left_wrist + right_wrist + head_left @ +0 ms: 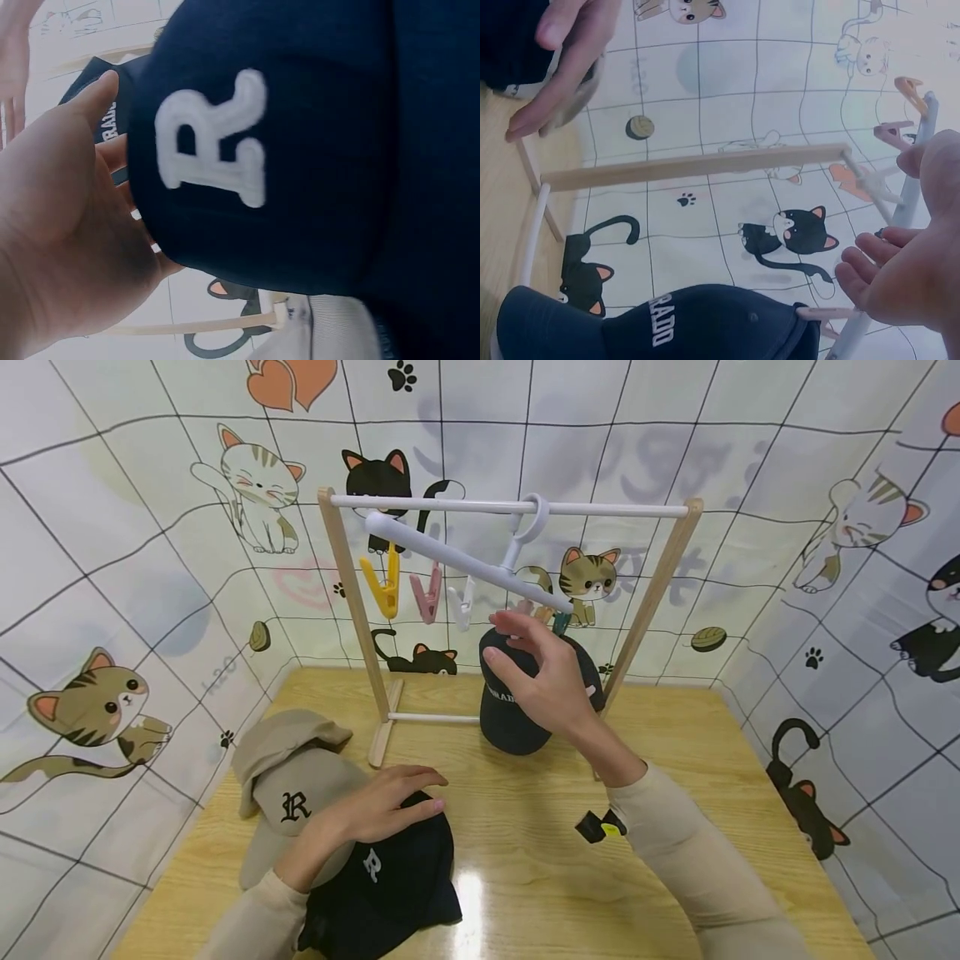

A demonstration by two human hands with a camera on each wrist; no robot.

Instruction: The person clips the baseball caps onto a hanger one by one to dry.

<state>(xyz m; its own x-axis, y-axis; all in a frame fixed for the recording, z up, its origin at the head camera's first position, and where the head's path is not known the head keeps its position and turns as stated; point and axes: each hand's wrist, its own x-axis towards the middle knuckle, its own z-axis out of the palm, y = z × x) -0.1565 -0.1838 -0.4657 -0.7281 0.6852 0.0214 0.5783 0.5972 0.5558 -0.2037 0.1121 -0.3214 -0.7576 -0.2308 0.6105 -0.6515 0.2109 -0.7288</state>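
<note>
Head view: nearest, a dark cap with a raised white R lies on the tabletop, beneath my straight, parted left fingers; beyond, my right fingers, relaxed and parted, front a dark, white-lettered cap under a lavender hanger.

Right hand blocks part of the black cap behind it, lettering included. Navy cap by the left hand runs off the bottom edge. Black-and-yellow bit below the right hand? Maybe a tag, too small to tell.
</note>
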